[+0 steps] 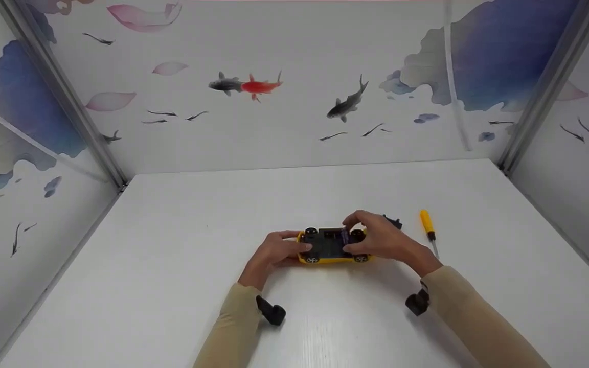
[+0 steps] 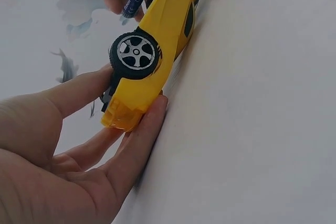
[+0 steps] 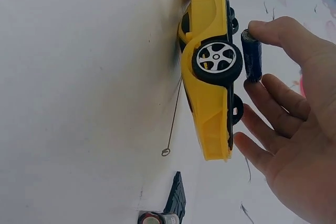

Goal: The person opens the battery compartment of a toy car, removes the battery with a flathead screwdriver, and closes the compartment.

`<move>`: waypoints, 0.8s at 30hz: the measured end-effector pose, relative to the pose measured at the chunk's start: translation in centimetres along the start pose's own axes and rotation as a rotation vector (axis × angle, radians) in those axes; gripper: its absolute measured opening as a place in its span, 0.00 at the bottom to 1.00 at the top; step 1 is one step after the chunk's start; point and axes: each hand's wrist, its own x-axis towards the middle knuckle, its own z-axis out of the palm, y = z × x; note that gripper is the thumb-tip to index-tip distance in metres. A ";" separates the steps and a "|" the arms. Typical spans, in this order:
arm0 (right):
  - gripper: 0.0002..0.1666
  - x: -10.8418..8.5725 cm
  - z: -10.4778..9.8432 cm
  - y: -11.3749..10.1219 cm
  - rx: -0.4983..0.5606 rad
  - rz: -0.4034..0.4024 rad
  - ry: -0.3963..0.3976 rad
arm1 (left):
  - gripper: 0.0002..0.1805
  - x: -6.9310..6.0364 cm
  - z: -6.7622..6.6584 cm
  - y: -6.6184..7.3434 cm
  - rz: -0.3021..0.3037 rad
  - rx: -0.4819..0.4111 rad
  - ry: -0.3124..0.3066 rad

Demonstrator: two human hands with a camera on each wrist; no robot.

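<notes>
Head and wrist views: one yellow toy car (image 1: 329, 249), wheels up on or just above the white table (image 1: 172, 266), which the left hand (image 1: 278, 249) is gripping by one end, while the right hand (image 1: 384, 239) is pinching one dark-blue battery (image 3: 252, 59) at its underside, one yellow-handled screwdriver (image 1: 427, 222) lying rightward.

The toy car (image 2: 165, 40) is bright yellow, with a black underside (image 1: 329, 246) and black wheels (image 2: 136, 52) bearing silver five-spoke centres. The battery (image 3: 252, 56) is dark blue with paler lettering. The screwdriver (image 1: 427, 223) is yellow and black with a silvery shaft (image 1: 435, 248); the cover (image 3: 177, 198) is black. Both sleeves (image 1: 478, 312) are beige, the wrist cameras (image 1: 273, 313) black. The table (image 1: 172, 286) is plain white; the white back wall (image 1: 284, 138) is patterned with pink petals (image 1: 112, 101), red and dark grey fish (image 1: 263, 87), and blue-violet patches (image 1: 499, 51) beside grey.
</notes>
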 end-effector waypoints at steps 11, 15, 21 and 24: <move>0.29 -2.1 -0.8 0.7 0.014 -0.092 0.034 | 0.33 0.0 -0.1 0.1 -0.010 0.030 0.016; 0.29 -2.8 -1.4 1.2 0.048 -0.114 0.056 | 0.34 0.0 -0.1 0.0 -0.010 0.036 0.029; 0.31 -3.6 -2.5 1.8 0.045 -0.121 0.101 | 0.34 0.1 -0.1 -0.1 -0.011 0.055 0.035; 0.31 -4.0 -3.0 2.2 0.050 -0.114 0.105 | 0.34 0.1 0.0 -0.1 -0.011 0.055 0.029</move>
